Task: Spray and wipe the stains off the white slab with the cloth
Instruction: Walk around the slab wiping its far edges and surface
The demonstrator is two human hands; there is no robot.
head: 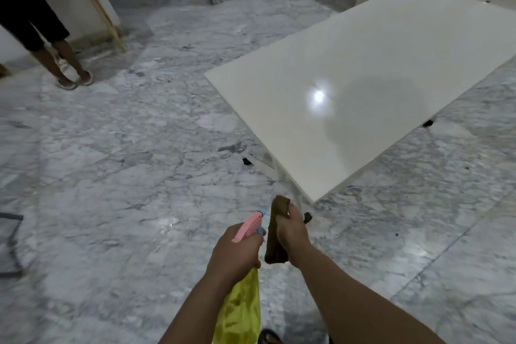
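White slab (377, 64) sits ahead and to my right, raised off the marble floor (111, 162) on small dark feet, glossy, light glare on it. My right hand (293, 234) grips the brown cloth (275, 232), held short of the slab's near corner. My left hand (237, 251) is wrapped round the spray bottle (243, 307), yellow body, pink trigger head. Another person's legs (55, 56) stand far left.

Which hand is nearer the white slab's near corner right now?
Right. The right hand, gripping the brown cloth, is just below the near corner of the white slab. The left hand, gripping the spray bottle, is farther left and lower.
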